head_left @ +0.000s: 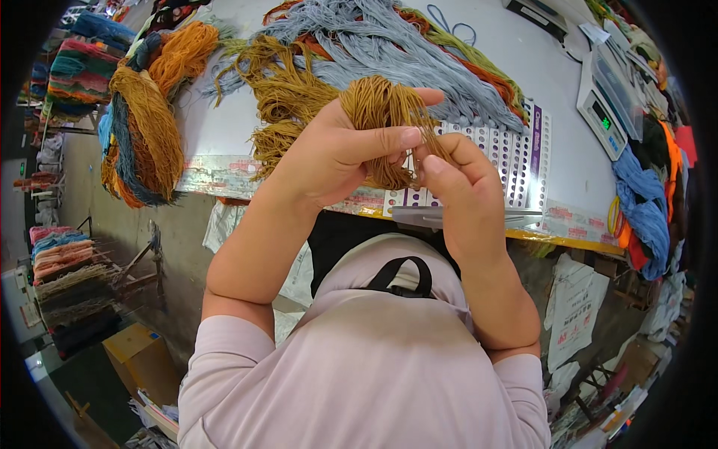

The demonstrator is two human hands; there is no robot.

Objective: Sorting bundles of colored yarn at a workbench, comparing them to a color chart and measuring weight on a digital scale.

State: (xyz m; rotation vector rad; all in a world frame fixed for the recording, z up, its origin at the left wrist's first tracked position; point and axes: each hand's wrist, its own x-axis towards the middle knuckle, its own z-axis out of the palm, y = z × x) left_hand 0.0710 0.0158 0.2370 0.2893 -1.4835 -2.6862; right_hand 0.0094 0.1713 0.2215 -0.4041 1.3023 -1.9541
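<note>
A bundle of mustard-brown thread (378, 103) is looped over my left hand (329, 153), which is closed on it with the thumb laid across the front. My right hand (470, 179) pinches a few strands at the bundle's right side, thumb against forefinger. Both hands are raised over the table's near edge. More mustard-brown thread (288, 97) lies loose just beyond my left hand. Partly behind my right hand is a white card (544, 153) with rows of punched holes and a purple stripe. A grey flat-edged piece (426, 216) sits below the right fingers.
Pale blue skeins (389, 49) spread across the back of the white table (217, 135). Orange, brown and blue skeins (146, 127) hang over its left edge. A digital scale (604, 120) stands at the right, beside blue skeins (645, 209). Thread-laden racks (63, 262) stand farther left.
</note>
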